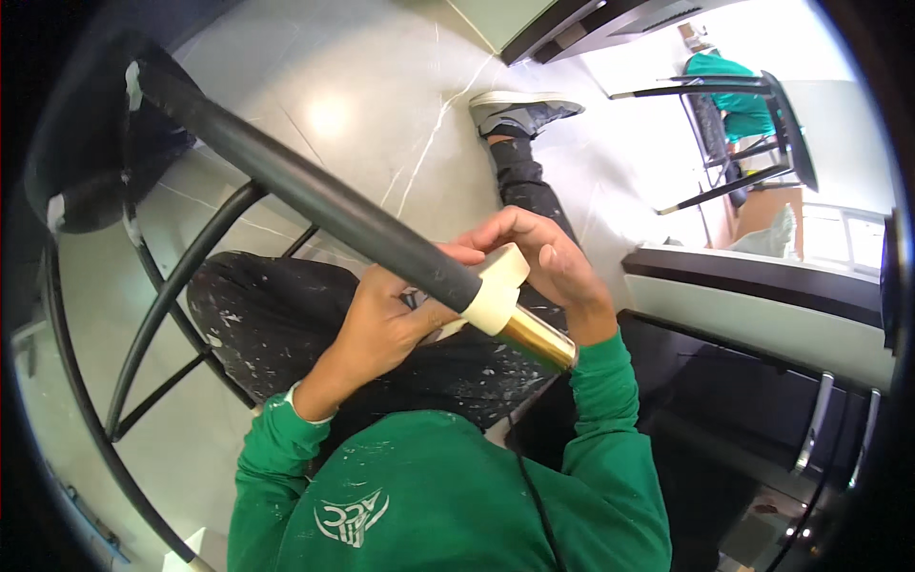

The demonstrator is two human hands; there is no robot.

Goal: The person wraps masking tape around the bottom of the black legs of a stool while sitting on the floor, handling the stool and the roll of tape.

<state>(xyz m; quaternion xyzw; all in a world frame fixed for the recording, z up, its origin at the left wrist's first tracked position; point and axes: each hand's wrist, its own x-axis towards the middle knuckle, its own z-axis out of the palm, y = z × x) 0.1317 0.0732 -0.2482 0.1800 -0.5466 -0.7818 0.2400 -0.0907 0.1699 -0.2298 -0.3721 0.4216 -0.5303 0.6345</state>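
A black stool or chair is tipped over, one leg slanting across my lap. That leg ends in a shiny gold tip. Cream masking tape circles the leg just above the gold. My left hand is closed around the leg beside the tape, its palm side partly hidden behind it. Behind the leg my right hand curves its fingers around a roll of masking tape, which touches the taped band. A pale piece shows under the leg by my left thumb; I cannot make out what it is.
The dark seat lies at the far left, with more legs below it. A dark cabinet with metal handles stands close on my right. Farther off, a person in green is beside another black chair. A cable runs down my front.
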